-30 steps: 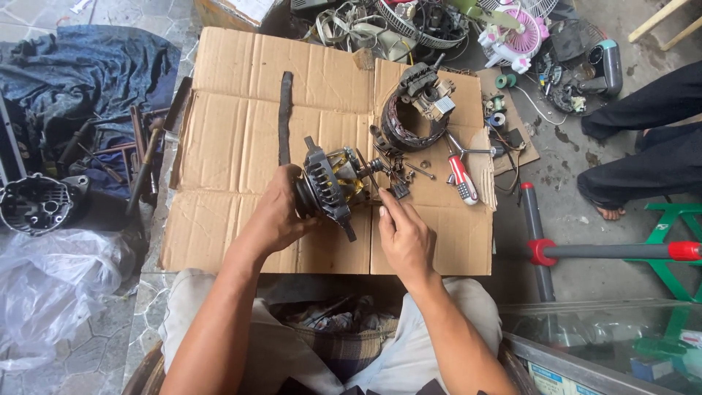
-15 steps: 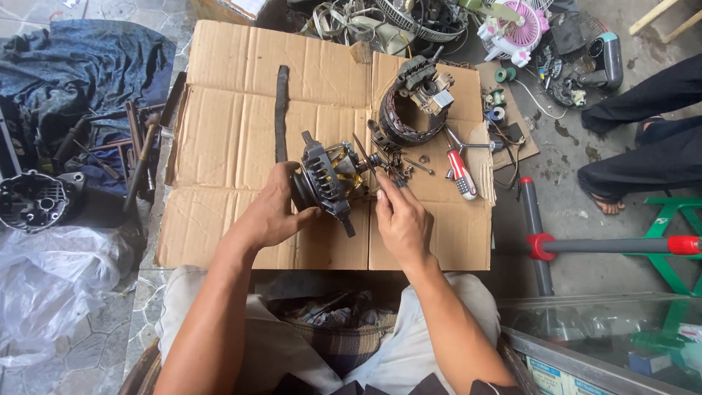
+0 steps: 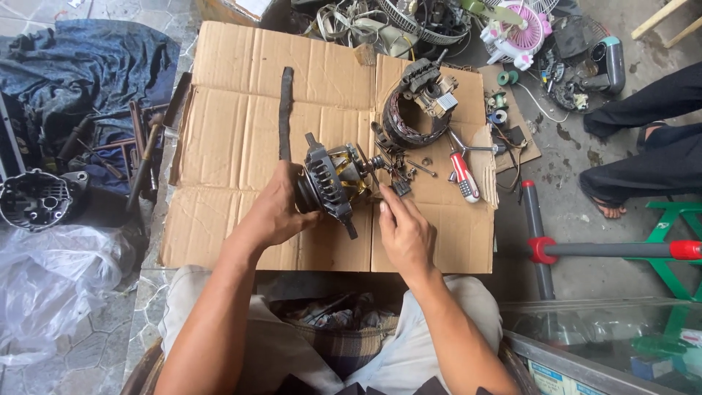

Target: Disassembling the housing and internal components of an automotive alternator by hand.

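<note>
A dark alternator body point(image 3: 333, 183) with brass-coloured inner parts rests tilted on a flattened cardboard sheet point(image 3: 241, 132). My left hand point(image 3: 281, 208) grips its left end. My right hand point(image 3: 402, 230) is beside its right end, fingers pinched near several small screws and bits point(image 3: 398, 175); whether it holds one I cannot tell. A black strap point(image 3: 284, 110) lies just above the alternator.
A stator ring with rectifier point(image 3: 413, 110) and a red-handled screwdriver point(image 3: 462, 174) lie on the cardboard's right part. An alternator housing point(image 3: 33, 199) and tools lie left near blue cloth. Another person's legs point(image 3: 643, 146) are at right, by a grey bar point(image 3: 607, 250).
My left hand keeps its hold on the alternator, which has tilted slightly. My right hand has drawn back a little from its right end toward me.
</note>
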